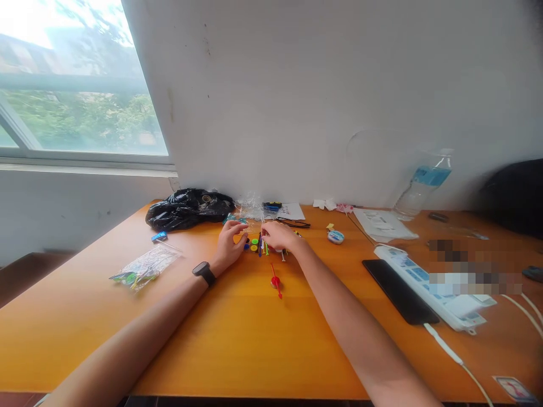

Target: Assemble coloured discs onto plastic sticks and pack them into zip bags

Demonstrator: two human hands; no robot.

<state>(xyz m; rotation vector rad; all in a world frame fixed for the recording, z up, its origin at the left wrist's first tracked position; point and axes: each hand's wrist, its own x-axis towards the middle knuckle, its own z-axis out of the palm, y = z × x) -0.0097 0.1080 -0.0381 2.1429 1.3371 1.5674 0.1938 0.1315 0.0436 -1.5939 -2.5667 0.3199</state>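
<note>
My left hand, with a dark watch on its wrist, rests over the table with fingers curved and the thumb apart. Beside its thumb lie small round pieces: a green one, a yellow one and a blue one. My right hand is closed in a pinch over several thin coloured sticks; what lies between its fingertips is too small to make out. Nearer to me, a red arrow-shaped piece sits on a small round base, touched by neither hand.
Left on the wooden table lies a clear bag with green pieces. A black plastic bag is behind. To the right are a round container, a phone, a power strip with cables and a water bottle.
</note>
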